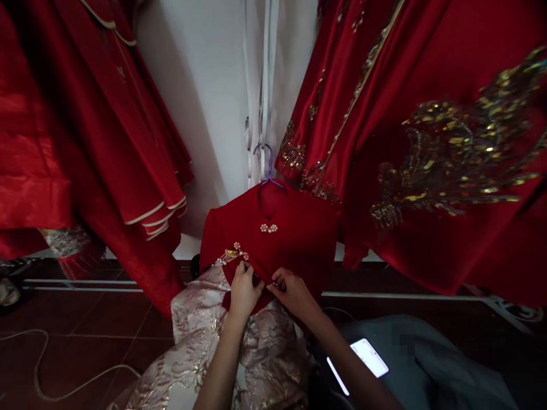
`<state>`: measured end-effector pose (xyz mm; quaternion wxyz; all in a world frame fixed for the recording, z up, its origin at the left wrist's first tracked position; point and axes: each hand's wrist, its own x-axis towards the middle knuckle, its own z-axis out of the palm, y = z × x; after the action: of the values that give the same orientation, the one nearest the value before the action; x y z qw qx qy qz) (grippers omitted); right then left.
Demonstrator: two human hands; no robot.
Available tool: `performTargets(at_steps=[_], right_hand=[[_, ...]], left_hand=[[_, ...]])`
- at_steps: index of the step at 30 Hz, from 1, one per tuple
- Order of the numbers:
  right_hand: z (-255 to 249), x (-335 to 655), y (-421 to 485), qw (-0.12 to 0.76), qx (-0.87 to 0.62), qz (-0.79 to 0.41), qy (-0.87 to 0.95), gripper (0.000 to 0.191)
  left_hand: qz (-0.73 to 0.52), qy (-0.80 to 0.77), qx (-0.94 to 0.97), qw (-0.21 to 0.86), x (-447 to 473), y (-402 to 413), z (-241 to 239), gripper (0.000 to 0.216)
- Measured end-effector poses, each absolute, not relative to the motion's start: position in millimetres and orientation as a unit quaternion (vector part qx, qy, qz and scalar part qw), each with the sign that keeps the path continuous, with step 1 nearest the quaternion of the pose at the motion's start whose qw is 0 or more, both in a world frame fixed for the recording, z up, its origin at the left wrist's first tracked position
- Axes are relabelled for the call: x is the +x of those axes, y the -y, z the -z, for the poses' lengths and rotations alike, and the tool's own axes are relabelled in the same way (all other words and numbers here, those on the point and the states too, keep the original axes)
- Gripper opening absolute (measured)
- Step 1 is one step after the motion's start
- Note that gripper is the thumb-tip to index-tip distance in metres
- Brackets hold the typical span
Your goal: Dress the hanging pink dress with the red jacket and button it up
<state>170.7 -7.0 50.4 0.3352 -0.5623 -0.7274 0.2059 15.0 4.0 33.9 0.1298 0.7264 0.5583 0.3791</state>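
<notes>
A small red jacket (282,233) hangs on a purple hanger (269,168), with a pearl clasp (269,228) at the chest and a gold tassel ornament (233,254) at its left side. Under it spreads a pale brocade skirt (200,341). My left hand (244,290) is closed, its fingers pinching the jacket's front edge low down. My right hand (293,291) is closed too, pinching the same red fabric just to the right. The two hands almost touch.
Long red gowns hang to the left (106,131) and right (427,142), the right one with gold sequin embroidery. A white wall (213,85) is behind. A lit phone (370,357) lies on grey cloth at lower right. A white cable (38,364) loops over the dark red floor.
</notes>
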Motion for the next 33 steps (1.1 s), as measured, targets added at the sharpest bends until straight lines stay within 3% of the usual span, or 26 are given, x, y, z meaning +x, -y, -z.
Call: performTargets(at_steps=[5,11,17,21,27,33], right_hand=[[-65,181,6,0.407,-0.568,-0.253,0.67,0.017],[-96,186,-1,0.504,-0.552,-0.376,0.548,0.036],[-94,160,0,0.52,-0.454,-0.51,0.513,0.039],[-65,145,-6,0.525,-0.426,-0.486,0.555,0.037],[-36,139,-17,0.534,-0.496,-0.338,0.595,0.031],[-37,142,-19,0.561,-0.464,-0.421,0.542,0.042]], left_hand=[[-0.402,-0.555,0.719,0.114,15,-1,-36,0.012],[-0.448,-0.518,0.716,0.135,16,6,-44,0.011],[-0.501,-0.508,0.684,0.149,14,6,-46,0.009],[-0.512,-0.532,0.652,0.173,11,1,-39,0.011],[-0.524,-0.538,0.625,0.215,10,-5,-32,0.014],[-0.539,-0.544,0.6,0.231,11,-6,-33,0.016]])
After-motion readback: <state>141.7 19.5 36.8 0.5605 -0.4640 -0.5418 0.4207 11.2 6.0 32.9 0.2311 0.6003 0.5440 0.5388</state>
